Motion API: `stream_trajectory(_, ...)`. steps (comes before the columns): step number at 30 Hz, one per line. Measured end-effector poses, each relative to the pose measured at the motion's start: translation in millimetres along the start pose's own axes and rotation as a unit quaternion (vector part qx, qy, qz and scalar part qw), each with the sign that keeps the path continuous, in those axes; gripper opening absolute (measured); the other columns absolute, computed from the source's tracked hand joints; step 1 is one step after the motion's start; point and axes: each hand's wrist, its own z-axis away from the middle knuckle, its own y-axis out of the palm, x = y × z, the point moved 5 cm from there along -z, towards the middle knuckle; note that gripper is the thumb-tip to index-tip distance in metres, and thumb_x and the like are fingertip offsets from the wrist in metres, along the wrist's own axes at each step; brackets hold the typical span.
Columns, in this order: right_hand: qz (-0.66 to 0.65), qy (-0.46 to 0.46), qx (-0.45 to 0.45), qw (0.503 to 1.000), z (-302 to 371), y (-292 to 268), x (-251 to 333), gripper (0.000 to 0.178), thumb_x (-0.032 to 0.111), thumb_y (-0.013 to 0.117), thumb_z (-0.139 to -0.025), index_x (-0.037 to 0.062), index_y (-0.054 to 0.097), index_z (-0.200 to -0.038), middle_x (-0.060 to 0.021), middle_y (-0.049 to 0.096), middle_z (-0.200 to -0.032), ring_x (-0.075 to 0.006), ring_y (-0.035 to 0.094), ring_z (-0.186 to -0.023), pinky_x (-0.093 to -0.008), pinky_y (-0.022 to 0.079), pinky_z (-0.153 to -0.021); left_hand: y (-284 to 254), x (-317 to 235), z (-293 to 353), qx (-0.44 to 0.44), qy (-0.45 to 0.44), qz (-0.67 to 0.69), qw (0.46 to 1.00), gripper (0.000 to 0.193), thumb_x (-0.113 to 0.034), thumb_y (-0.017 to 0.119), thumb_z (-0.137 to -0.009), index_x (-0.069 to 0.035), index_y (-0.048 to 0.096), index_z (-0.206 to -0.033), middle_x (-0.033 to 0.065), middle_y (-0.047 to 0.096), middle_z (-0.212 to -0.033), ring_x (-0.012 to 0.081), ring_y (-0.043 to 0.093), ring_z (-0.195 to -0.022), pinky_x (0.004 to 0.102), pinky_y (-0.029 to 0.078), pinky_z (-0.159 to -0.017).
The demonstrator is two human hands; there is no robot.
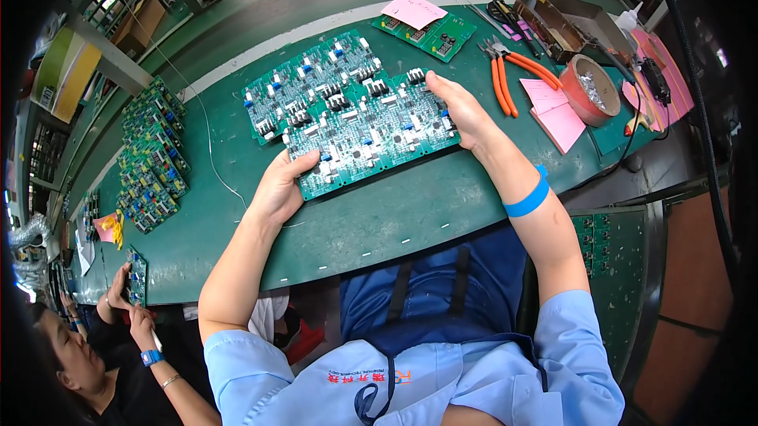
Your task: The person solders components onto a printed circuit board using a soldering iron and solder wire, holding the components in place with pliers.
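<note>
Between my two hands is a long green circuit board panel [371, 138], crowded with white connectors, blue parts and black pieces along its far edge. My left hand [282, 186] grips its left end, thumb on top. At the right end, my right hand [466, 114] is closed on the edge with the thumb near the far corner. The fingers beneath the panel are hidden. Just beyond it, partly overlapped by it, a similar circuit board panel [312, 71] lies on the green work table [379, 228]. A blue wrist band [527, 197] circles my right forearm.
Orange-handled pliers [505, 82], pink paper slips [555, 120] and a round tub [588, 90] of small bits lie at the right. Green display boards [442, 35] sit at the back. Several stacked boards [154, 165] stand at the left, where a co-worker [95, 355] handles a small board.
</note>
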Motion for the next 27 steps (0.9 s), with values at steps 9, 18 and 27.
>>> stream_trajectory(9, -0.015, 0.014, 0.009, 1.000, 3.7, 4.6, 3.1, 0.030, 0.026, 0.037, -0.084, 0.0008, 0.047, -0.096, -0.0073, 0.054, -0.090, -0.0121, 0.055, -0.077, -0.0248, 0.047, -0.064, -0.2, 0.2, -0.2, 0.003, 0.000, -0.004, 1.000, 0.030, -0.007, 0.054, -0.072, 0.001, 0.046, -0.099, 0.0086, 0.053, -0.097, 0.0158, 0.051, -0.087, 0.0293, 0.041, -0.078)
stream_trajectory(18, 0.004, 0.003, 0.003, 1.000, 1.0, 0.8, 1.0, 0.037, 0.031, 0.038, -0.083, -0.0010, 0.047, -0.097, -0.0092, 0.054, -0.091, -0.0142, 0.055, -0.078, -0.0265, 0.047, -0.066, -0.3, 0.5, -0.5, 0.001, 0.003, 0.001, 1.000, 0.029, -0.006, 0.054, -0.072, 0.001, 0.046, -0.100, 0.0086, 0.053, -0.097, 0.0162, 0.051, -0.087, 0.0296, 0.040, -0.079)
stream_trajectory(27, -0.015, 0.009, 0.017, 1.000, 2.8, 3.5, 2.4, 0.034, 0.030, 0.038, -0.083, -0.0003, 0.047, -0.096, -0.0085, 0.055, -0.090, -0.0130, 0.055, -0.077, -0.0256, 0.047, -0.064, 1.2, -0.5, -0.1, 0.006, 0.005, 0.007, 1.000, 0.029, -0.006, 0.052, -0.073, 0.001, 0.045, -0.100, 0.0090, 0.053, -0.097, 0.0165, 0.051, -0.087, 0.0299, 0.041, -0.078)
